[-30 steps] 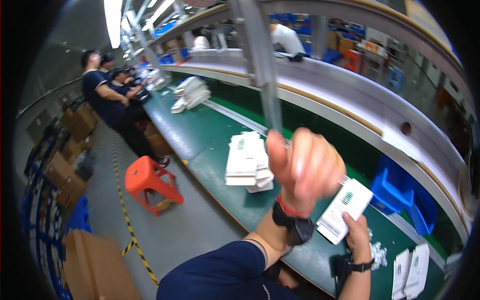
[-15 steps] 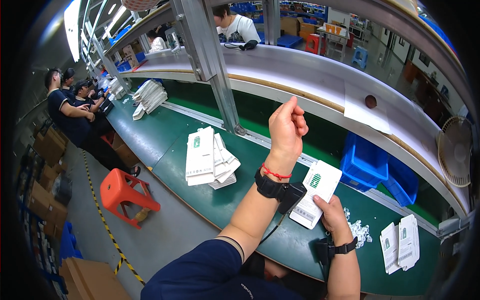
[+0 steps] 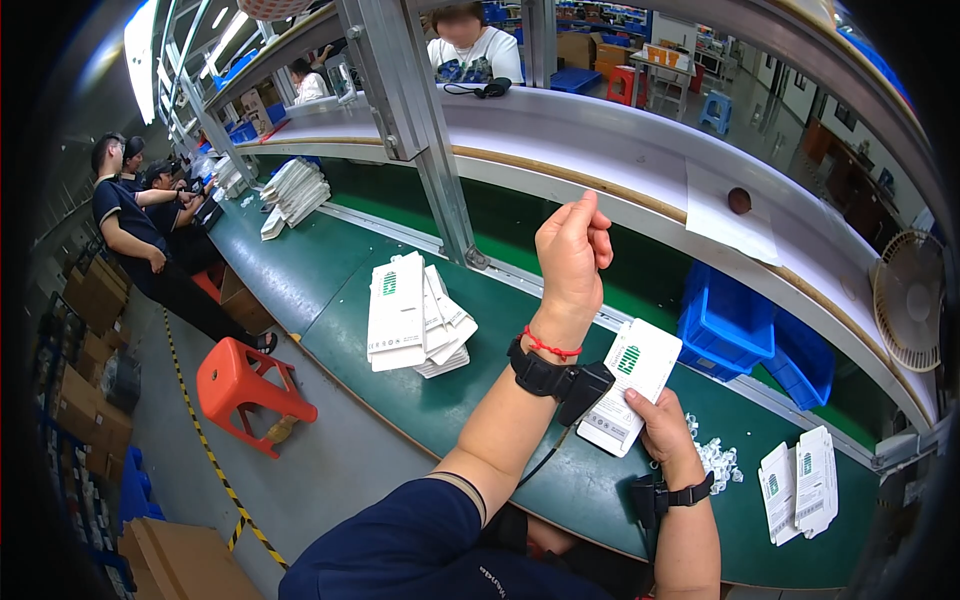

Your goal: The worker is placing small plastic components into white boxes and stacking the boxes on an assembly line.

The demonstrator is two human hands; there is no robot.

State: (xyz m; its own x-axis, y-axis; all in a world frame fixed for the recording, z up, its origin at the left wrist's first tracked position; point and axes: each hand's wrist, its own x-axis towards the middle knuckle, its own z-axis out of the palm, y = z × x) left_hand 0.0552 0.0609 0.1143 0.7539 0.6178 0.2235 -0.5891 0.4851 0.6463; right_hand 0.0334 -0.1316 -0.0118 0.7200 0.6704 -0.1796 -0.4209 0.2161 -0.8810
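My left hand [image 3: 573, 252] is raised above the bench, in front of the shelf edge. Its fingers are loosely curled in, and nothing shows in them. My right hand [image 3: 662, 425] grips the lower right side of a flat white box [image 3: 632, 385] with green print, thumb on its face. The box is tilted above the green bench. Right beside this hand lies a pile of small clear plastic pieces [image 3: 718, 462]. Two more flat white boxes [image 3: 800, 485] lie farther right. Left of my raised forearm is a stack of such boxes [image 3: 412, 315].
Blue plastic bins [image 3: 728, 325] stand beyond my right hand, under a white shelf [image 3: 600, 140]. A metal post [image 3: 425, 150] rises at the bench's back edge. An orange stool [image 3: 245, 390] is on the floor at left. Other people stand and sit farther off.
My hands and the held box stay nearly still; the view shifts very slightly. Across the shelf, a person's head has turned, and co-workers at far left have moved their arms.
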